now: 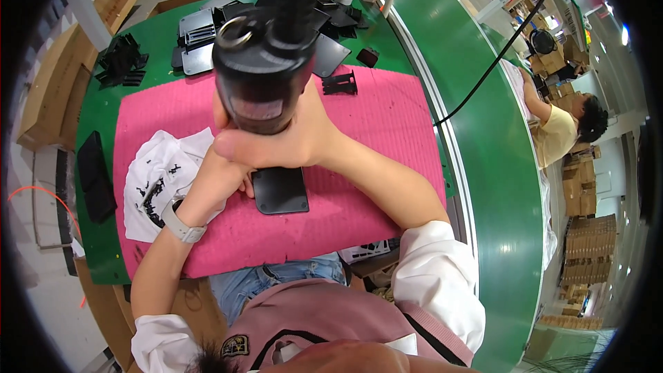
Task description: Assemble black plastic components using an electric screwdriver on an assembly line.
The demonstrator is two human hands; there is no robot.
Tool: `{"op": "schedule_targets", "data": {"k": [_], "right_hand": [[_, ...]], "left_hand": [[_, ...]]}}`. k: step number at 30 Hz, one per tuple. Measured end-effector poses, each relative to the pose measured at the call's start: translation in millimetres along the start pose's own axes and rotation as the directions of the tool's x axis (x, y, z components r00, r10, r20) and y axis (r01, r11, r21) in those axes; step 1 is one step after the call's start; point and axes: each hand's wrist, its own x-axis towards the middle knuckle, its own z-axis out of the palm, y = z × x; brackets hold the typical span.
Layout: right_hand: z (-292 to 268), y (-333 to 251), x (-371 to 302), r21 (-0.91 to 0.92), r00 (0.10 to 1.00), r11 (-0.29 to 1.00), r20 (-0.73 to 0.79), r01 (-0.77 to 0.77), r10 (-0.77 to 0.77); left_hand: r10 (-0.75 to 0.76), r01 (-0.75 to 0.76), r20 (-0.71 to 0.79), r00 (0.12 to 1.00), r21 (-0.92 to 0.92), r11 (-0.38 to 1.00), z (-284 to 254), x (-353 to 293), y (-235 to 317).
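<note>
My right hand [304, 139] is wrapped round a black electric screwdriver [262, 72], which stands upright with a thick black cord at its top. Its tip is hidden below the hand. Under it, a flat black plate [281, 192] with rounded corners lies on the pink mat [359, 186]. My left hand [224, 169] is partly covered by the right one; its bent fingertips grip the plate's left edge. Beside my left wrist, small black screws [153, 197] lie heaped on a crumpled white cloth [141, 159].
Black and grey plates [197, 59] pile up at the table's far side. A black bracket [340, 83] sits on the mat's far edge; more black parts [121, 61] stand far left. A green conveyor [497, 166] runs along the right, with another person [556, 128] beyond.
</note>
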Motion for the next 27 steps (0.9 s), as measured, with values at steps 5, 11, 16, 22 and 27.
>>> {"op": "schedule_targets", "data": {"k": [5,11,16,22,27], "right_hand": [[-1.3,-2.1,5.8,0.057,0.999,0.998,0.030,-0.034,0.032],[8.2,-1.2,0.9,-0.040,0.997,0.998,-0.054,0.051,-0.053],[15.1,-13.7,-6.8,-0.109,0.993,0.987,0.011,0.118,-0.117],[-24.4,-80.7,-39.5,-0.039,0.934,0.948,-0.189,-0.315,0.303],[-97.3,-49.3,-96.1,-0.528,0.801,0.615,-0.495,-0.586,0.338]], "left_hand": [[0.017,-0.017,-0.016,1.000,0.015,1.000,-0.3,-1.0,4.7],[0.012,-0.013,0.005,1.000,0.081,0.997,-3.6,4.1,-6.0],[0.079,-0.079,0.020,0.997,0.034,0.996,-3.5,6.8,-13.7],[0.194,-0.186,-0.028,0.981,0.181,0.966,6.3,-10.5,-3.5],[0.418,-0.417,0.026,0.908,0.160,0.895,14.9,-24.0,-6.9]]}}
